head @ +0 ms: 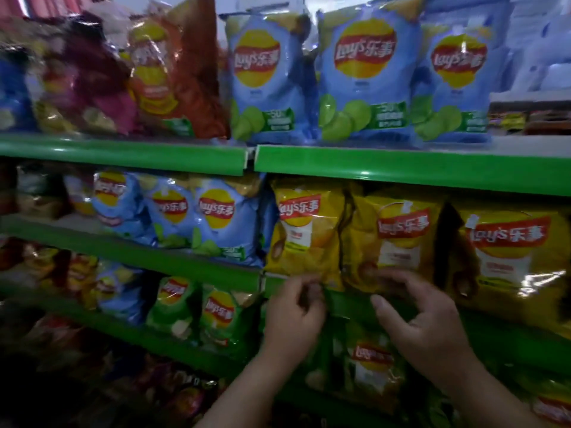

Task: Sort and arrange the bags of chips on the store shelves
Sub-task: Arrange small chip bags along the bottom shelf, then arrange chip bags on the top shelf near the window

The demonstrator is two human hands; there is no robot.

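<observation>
- Hands first: our left hand (293, 313) has its fingertips pinched at the bottom corner of the leftmost yellow bag (304, 239), though blur keeps us from telling whether the foil is really caught between them.
- Our right hand (423, 319) is half open, fingers curled and spread, resting against the lower edge of the middle yellow bag (392, 239); we see no firm grasp there.
- Both bags stand on the middle shelf (500, 329), bottoms at its green front lip, with a third yellow bag (509, 257) just to the right.
- We judge the step to be squaring up this yellow row, so we should work from the bottom seams: nudge each base back behind the lip so that the bag cannot slide off.
- The leftmost yellow bag touches the blue bags (216, 223) beside it and tilts a little; we should bring it upright, logo facing out, and keep the colours apart.
- Light pressure suits these air-filled bags; squeezing the belly would crush the chips or tip the neighbour.
- A dark gap shows between the middle and third bags; closing it evenly would tidy the row.
</observation>
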